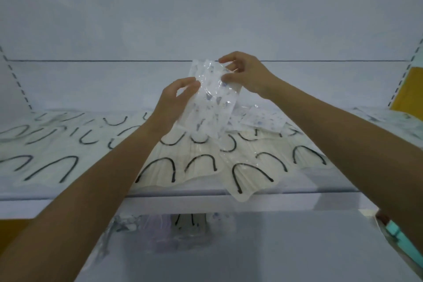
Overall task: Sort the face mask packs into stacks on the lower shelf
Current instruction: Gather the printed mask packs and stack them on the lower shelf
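Note:
Both my hands hold up a clear-wrapped white mask pack with small blue-grey print (209,101) above the upper shelf (174,190). My left hand (176,101) grips its left edge. My right hand (242,75) pinches its top right corner. Several cream mask packs with black ear loops (160,167) lie spread over that shelf, one (245,181) hanging over its front edge. More printed white packs (266,120) lie behind on the right. On the lower shelf (274,247), a few packs (164,229) show in shadow under the upper shelf.
White back panel and slotted uprights (17,84) bound the shelf bay. A yellow panel (409,89) stands at the far right. A teal object (398,238) sits at the lower right by my right forearm. More pale packs (389,119) lie at the right end.

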Action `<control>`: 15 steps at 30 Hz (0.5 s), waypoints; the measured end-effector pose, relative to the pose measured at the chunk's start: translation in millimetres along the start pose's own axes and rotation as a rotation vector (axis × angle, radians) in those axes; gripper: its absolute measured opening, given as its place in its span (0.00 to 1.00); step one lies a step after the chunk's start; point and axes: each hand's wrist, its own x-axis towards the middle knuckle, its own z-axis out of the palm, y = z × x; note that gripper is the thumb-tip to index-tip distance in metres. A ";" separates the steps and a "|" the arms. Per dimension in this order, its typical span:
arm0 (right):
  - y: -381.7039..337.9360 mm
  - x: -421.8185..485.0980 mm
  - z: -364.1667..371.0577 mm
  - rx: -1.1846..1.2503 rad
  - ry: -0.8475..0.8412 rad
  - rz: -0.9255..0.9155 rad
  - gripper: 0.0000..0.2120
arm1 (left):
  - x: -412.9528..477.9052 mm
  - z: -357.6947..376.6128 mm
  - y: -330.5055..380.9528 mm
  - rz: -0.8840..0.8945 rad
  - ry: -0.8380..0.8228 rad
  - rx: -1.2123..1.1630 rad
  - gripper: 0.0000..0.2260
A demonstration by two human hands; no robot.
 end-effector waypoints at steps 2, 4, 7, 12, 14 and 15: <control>-1.1 12.5 9.3 -0.011 0.046 -0.046 0.19 | 3.9 -4.2 -0.4 0.070 0.009 0.147 0.14; 5.1 21.5 13.3 -0.033 0.105 -0.057 0.21 | 10.7 -13.8 -5.3 0.093 0.081 0.233 0.18; 35.8 29.4 10.6 -0.147 0.057 0.012 0.21 | 13.9 -28.8 -20.5 0.093 0.201 0.245 0.20; 97.0 26.2 10.5 -0.592 -0.423 0.361 0.35 | 12.1 -34.5 -47.1 0.016 0.304 0.288 0.18; 103.7 26.1 10.9 -0.645 -0.488 0.412 0.40 | 13.3 -34.6 -48.8 0.013 0.323 0.294 0.17; 102.7 26.4 10.7 -0.616 -0.505 0.424 0.41 | 13.2 -34.8 -49.1 0.015 0.332 0.294 0.17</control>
